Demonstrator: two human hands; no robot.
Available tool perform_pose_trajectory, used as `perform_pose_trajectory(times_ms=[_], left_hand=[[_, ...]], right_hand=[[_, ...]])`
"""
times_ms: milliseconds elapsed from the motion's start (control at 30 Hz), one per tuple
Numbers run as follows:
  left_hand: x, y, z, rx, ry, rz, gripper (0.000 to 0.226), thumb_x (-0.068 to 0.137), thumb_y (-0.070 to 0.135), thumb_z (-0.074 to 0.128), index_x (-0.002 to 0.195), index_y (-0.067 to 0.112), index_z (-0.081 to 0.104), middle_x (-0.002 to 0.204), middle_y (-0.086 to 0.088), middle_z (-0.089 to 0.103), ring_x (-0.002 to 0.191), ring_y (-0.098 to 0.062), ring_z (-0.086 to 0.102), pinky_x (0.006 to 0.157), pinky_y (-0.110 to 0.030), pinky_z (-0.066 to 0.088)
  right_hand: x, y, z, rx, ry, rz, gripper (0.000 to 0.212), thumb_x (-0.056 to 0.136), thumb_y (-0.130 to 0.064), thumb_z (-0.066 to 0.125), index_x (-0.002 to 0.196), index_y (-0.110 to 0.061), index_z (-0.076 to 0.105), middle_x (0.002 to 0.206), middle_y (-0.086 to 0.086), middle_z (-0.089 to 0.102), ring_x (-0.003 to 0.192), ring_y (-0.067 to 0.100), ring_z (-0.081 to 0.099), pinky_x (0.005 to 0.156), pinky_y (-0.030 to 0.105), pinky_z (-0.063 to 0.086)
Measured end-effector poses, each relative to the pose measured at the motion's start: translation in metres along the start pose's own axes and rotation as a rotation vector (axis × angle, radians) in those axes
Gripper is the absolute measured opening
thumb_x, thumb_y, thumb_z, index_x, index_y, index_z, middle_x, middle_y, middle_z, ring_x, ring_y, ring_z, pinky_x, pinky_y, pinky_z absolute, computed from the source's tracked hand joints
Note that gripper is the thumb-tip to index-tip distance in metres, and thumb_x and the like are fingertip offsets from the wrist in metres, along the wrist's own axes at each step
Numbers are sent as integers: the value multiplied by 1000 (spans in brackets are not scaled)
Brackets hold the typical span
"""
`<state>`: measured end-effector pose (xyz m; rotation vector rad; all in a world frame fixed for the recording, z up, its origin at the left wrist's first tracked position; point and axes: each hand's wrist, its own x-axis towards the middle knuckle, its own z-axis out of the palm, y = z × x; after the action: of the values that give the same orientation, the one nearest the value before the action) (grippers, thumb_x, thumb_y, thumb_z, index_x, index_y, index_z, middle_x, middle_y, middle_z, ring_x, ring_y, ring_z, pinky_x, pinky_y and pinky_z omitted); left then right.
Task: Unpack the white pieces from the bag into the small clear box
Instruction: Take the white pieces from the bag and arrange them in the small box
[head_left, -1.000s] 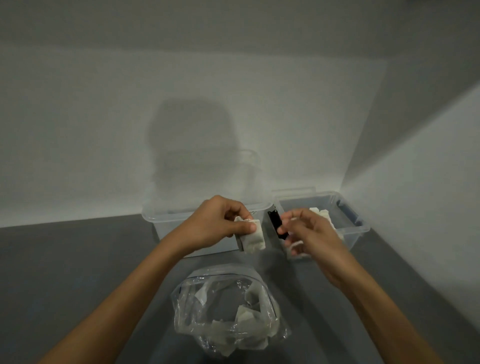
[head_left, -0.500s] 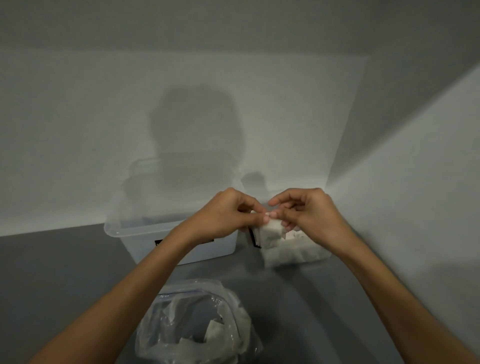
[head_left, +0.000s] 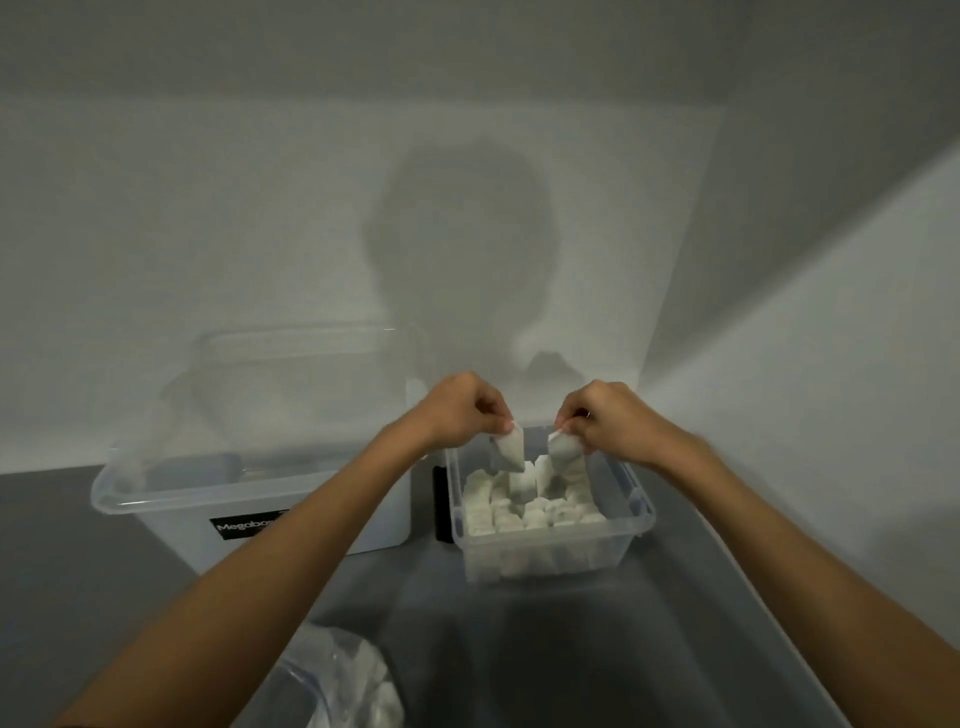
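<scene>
Two white pieces (head_left: 510, 450) hang over the small clear box (head_left: 551, 536), pinched by left hand (head_left: 457, 410) and right hand (head_left: 609, 422) fingers (head_left: 570, 417).

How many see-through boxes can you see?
2. The big clear box stands on the left and has a black label. The small clear box sits beside it on the right, holding white pieces. None seem hidden.

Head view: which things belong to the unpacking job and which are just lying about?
Job: left hand and right hand, pinching the left piece and right piece over the small box; bag.
Lying about: large box; black item between the boxes.
</scene>
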<state>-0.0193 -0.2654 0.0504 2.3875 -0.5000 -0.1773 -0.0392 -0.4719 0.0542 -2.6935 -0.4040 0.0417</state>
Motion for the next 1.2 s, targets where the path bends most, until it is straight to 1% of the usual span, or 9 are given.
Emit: perform_pose_trajectory(times_ms=[67, 133, 300, 467, 667, 833, 967, 1067, 1200], left_hand=[[18, -6, 21, 85, -25, -36, 15, 83, 15, 72, 96, 9, 75, 94, -4, 73, 82, -10, 62, 75, -18, 44], [33, -14, 39, 194, -49, -69, 15, 83, 11, 71, 97, 8, 75, 97, -7, 73, 88, -16, 66, 78, -20, 46], [49, -24, 68, 625, -66, -142, 18, 86, 6, 60, 100, 13, 69, 108, -8, 65, 95, -26, 65, 81, -34, 51], [53, -33, 79, 1007, -94, -121, 23, 92, 9, 53, 113, 14, 59, 116, -9, 60, 104, -27, 63, 85, -34, 47], [55, -42, 86, 1077, -15, -134, 20, 89, 4, 53, 103, 17, 60, 107, -3, 67, 100, -21, 64, 98, -35, 34], [48, -54, 85, 1061, 68, -191, 15, 89, 11, 55, 96, 23, 61, 94, 2, 68, 93, -18, 62, 93, -35, 29], [44, -57, 84, 1104, 71, -218, 15, 86, 11, 58, 92, 24, 64, 86, 3, 67, 87, -18, 59, 90, -37, 32], [43, -54, 84, 1135, 44, -204, 9, 84, 22, 64, 93, 23, 64, 89, 2, 68, 93, -18, 59, 95, -38, 32], [44, -50, 83, 1171, -2, -207, 17, 83, 28, 67, 98, 21, 63, 94, 1, 67, 99, -19, 57, 96, -39, 31]], right_hand=[[13, 13, 15, 11, -5, 18, 22, 90, -4, 52, 97, -7, 73, 100, 3, 72, 90, 15, 63, 75, 19, 42], [24, 22, 31, 29, -13, 35, 23, 90, -5, 51, 94, -8, 73, 100, 2, 71, 95, 18, 64, 75, 23, 44], [44, 32, 70, 54, -55, 61, 29, 90, -2, 47, 91, -10, 74, 99, 5, 72, 88, 21, 66, 74, 30, 52], [61, 31, 100, 25, -124, 71, 23, 91, -2, 48, 95, -10, 69, 100, 10, 68, 86, 28, 64, 78, 39, 55], [75, 26, 121, 31, -86, 116, 20, 93, -9, 49, 101, -10, 67, 101, 10, 68, 90, 28, 65, 75, 36, 53], [77, 21, 130, 10, -59, 142, 20, 92, -7, 51, 105, -10, 66, 108, 11, 66, 96, 29, 64, 82, 38, 54], [73, 17, 132, -116, -42, 103, 21, 94, -6, 49, 110, -7, 62, 109, 14, 65, 97, 31, 63, 79, 36, 50], [72, 14, 133, -222, -40, 63, 22, 94, -4, 48, 112, -6, 60, 110, 15, 65, 99, 32, 63, 76, 34, 47], [69, 13, 136, -305, -52, 37, 22, 94, -4, 49, 112, -6, 61, 110, 15, 66, 99, 32, 64, 78, 35, 48]])
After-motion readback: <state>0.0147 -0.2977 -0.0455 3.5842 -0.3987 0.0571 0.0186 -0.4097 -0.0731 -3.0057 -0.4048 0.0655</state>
